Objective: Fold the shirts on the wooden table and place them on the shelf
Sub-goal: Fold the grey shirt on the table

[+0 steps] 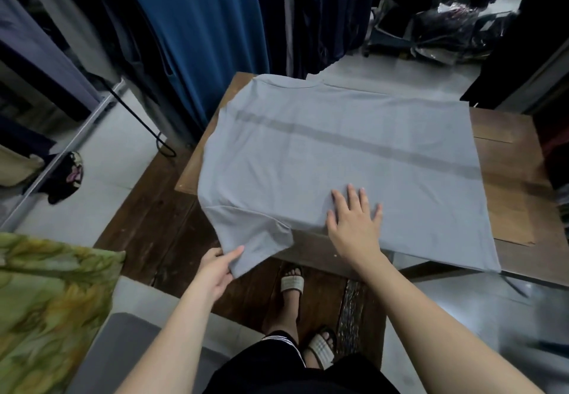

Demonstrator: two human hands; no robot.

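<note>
Now, one grey-blue shirt [354, 153] lies spread flat on the wooden worktop [517, 184] and covers most of it. Collar sits at the far left corner, hem toward the right. The shirt's near edge drapes over the worktop's near side. A darker stripe [354, 141] runs across the fabric from left to right.

The left hand [215, 270] pinches the shirt by its sleeve [255, 236], thumb on top of the sleeve's edge, fingers under it. That sleeve hangs off the near left corner of the worktop, held out toward the person.

The right hand [354, 221] lies palm down on the shirt body, fingers straight and spread apart, gripping nothing. It sits just at the worktop's near edge, to the right of the held sleeve.

Below the hands, two feet in sandals [292, 283] stand on dark wood floor [147, 224]. Hanging clothes [197, 24], blue and dark, fill the back left. Clear plastic bags [455, 27] are piled at the back right. A green patterned cloth [46, 301] is at the lower left.
</note>
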